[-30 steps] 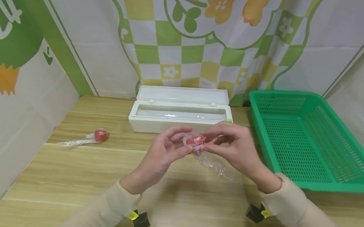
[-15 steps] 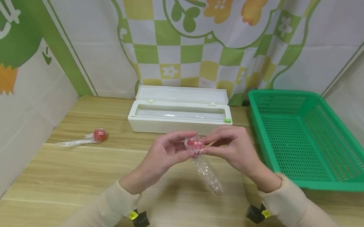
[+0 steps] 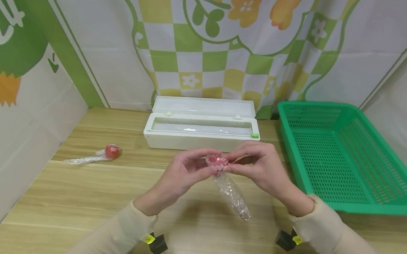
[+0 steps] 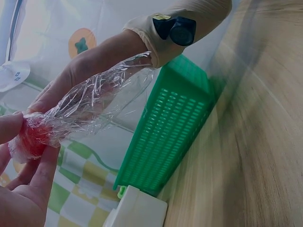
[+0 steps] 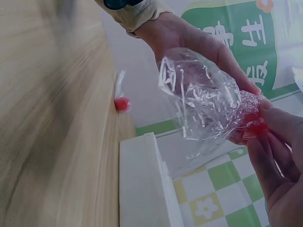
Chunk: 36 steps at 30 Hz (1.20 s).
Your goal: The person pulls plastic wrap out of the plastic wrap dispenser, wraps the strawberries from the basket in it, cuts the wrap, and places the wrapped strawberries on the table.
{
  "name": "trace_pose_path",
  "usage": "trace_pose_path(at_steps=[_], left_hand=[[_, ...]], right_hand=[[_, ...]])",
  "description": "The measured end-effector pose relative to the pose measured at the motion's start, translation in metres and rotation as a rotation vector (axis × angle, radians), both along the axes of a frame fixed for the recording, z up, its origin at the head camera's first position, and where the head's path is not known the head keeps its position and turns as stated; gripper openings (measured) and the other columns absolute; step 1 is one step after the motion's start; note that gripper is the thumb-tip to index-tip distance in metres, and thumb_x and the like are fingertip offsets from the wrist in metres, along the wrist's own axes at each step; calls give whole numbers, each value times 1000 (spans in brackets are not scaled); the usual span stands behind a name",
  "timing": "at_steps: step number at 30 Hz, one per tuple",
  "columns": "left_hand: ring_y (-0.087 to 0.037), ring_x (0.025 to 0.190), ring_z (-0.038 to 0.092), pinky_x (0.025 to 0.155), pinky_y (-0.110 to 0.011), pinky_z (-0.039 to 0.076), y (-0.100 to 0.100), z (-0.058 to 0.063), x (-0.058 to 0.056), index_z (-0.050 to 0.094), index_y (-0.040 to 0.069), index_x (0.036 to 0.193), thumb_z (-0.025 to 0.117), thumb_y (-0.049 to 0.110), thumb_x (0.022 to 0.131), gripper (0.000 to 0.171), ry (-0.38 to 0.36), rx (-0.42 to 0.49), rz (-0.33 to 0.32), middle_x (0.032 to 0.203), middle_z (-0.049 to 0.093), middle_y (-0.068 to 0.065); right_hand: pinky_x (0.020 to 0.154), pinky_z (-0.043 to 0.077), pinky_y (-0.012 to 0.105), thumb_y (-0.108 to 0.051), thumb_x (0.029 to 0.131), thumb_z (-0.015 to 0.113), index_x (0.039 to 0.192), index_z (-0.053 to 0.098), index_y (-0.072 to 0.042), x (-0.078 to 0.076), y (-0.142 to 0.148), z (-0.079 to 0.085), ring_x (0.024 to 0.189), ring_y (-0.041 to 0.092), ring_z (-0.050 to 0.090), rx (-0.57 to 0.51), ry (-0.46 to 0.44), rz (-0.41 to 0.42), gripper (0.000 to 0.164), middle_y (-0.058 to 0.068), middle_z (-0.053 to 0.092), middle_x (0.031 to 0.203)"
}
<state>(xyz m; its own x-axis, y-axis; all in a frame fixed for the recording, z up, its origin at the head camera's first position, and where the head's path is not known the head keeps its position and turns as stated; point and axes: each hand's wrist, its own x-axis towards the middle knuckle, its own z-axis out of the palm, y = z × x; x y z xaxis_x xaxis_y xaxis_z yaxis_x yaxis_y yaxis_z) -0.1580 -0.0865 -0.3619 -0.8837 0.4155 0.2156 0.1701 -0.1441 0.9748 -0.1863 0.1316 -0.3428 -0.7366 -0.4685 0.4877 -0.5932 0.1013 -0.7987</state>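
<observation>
Between my two hands, above the middle of the table, is a small red round thing (image 3: 218, 160) wrapped in clear cling film. My left hand (image 3: 183, 170) pinches it from the left with thumb and fingers. From the right, the thumb and fingers of my right hand (image 3: 260, 163) pinch it at the gathered film. A long crinkled tail of cling film (image 3: 232, 197) hangs down toward me; in the left wrist view the film tail (image 4: 94, 101) spreads out from the red thing (image 4: 34, 137). The exact kind of the red thing is hidden by the wrapping.
A second wrapped red round thing (image 3: 113, 151) lies at the left with its film tail twisted. Behind my hands stands a white cling film box (image 3: 176, 142), its lid raised, a roll inside. A green plastic basket (image 3: 304, 169) stands at the right. Curtains close off the back.
The film tail has swung down from pointing right and now hangs longer and narrower. Both hands keep their pinch on the red thing, with only small finger shifts.
</observation>
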Motion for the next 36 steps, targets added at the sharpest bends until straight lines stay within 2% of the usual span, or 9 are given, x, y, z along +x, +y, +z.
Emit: trace_pose_path(at_steps=[11, 19, 27, 30, 33, 36], left_hand=[[-23, 102, 65, 92, -35, 54, 1, -1, -3, 59, 1, 123, 65, 10, 89, 36, -8, 19, -10, 117, 65, -8], [-21, 101, 65, 92, -34, 54, 1, 1, -4, 59, 0, 124, 64, 10, 89, 36, 1, 21, 2, 117, 65, -9], [-18, 102, 66, 98, -36, 51, -2, 0, -6, 58, 0, 124, 63, 11, 90, 36, -26, 27, 24, 115, 66, -6], [-18, 103, 65, 97, -36, 51, -4, -1, -7, 57, -2, 125, 63, 11, 90, 37, -41, 40, 31, 117, 66, -8], [-17, 104, 64, 97, -36, 51, -5, -1, -8, 56, -4, 126, 63, 11, 90, 39, -52, 49, 34, 118, 66, -8], [-16, 104, 64, 97, -35, 51, -6, -2, -9, 56, -3, 126, 63, 13, 90, 40, -62, 56, 32, 117, 66, -6]], right_hand=[[70, 60, 33, -8, 77, 77, 95, 75, -3, -2, 4, 1, 85, 16, 66, 41, -8, 32, 19, 7, 72, 91], [70, 59, 30, -13, 78, 77, 99, 74, -8, -1, 7, 4, 88, 14, 68, 74, 36, -9, 22, 5, 72, 97], [67, 59, 28, -7, 81, 74, 97, 74, -9, 3, 19, 7, 85, 11, 67, 99, 131, -66, 17, 3, 72, 96], [65, 57, 21, -3, 79, 74, 96, 75, -11, 6, 23, 5, 84, 8, 66, 139, 274, -39, 19, 1, 72, 96], [64, 53, 17, 0, 78, 74, 98, 74, -9, 7, 23, 2, 82, 10, 66, 174, 530, 14, 22, 3, 71, 96], [65, 53, 16, -4, 86, 67, 104, 72, -6, 8, 22, -2, 79, 13, 65, 209, 794, 35, 19, 7, 68, 99]])
